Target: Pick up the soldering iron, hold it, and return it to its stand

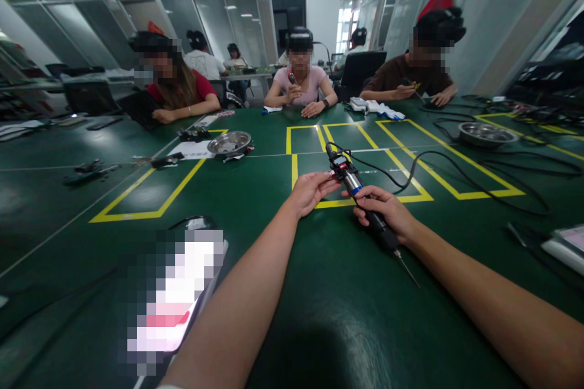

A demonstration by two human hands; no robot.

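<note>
My right hand is wrapped round the black body of an electric screwdriver that lies slantwise across it. Its thin bit points down and toward me on the right. A silver and blue band shows just beyond my fingers, and at the far end sits a dark fitting with a touch of red, from which a black cable runs off to the right. My left hand is at this far end, its fingertips pinched against the fitting's left side. What lies between those fingertips is too small to make out.
Yellow tape frames mark the green table. A phone with a lit screen lies at left. Metal bowls stand at left and right, dark parts lie far left, and gloves lie ahead. Several people sit opposite.
</note>
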